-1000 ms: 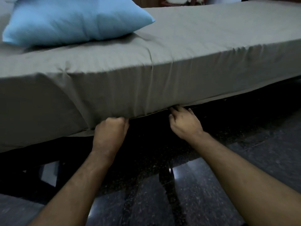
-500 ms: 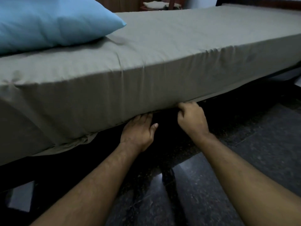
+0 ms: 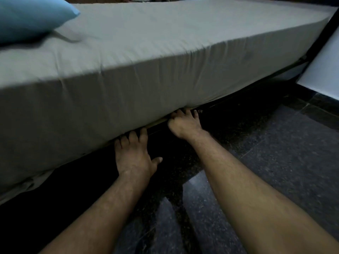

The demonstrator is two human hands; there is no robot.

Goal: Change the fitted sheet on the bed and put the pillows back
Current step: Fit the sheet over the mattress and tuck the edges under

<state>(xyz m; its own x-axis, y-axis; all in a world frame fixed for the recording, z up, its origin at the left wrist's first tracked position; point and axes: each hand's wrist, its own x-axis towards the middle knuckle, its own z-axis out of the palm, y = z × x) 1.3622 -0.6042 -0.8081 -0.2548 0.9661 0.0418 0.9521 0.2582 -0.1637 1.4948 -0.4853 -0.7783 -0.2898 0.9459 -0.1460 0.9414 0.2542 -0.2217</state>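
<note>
The grey-green cotton fitted sheet (image 3: 165, 57) covers the top and the near side of the thick mattress (image 3: 60, 121), with fine vertical creases running down the side panel above the hands. Its lower hem hangs at the bottom edge of the mattress, where both hands meet it.

The left hand (image 3: 134, 154) lies palm down below that hem, its fingers (image 3: 132, 137) fairly straight and reaching up under the cloth so that their tips are hidden; the thumb sticks out free to the right. It clasps nothing that can be seen.

The right hand (image 3: 184, 123) sits just up and to the right of the left, close to it but apart. Its fingers are curled in at the hem, under the bulge of sheet directly above them; whether they pinch the cloth or only push it I cannot tell.

Far up and to the left of both hands, a light blue pillow (image 3: 31, 17) rests on the sheet's top. Beneath the forearms lies a dark speckled polished stone floor (image 3: 293, 162).
</note>
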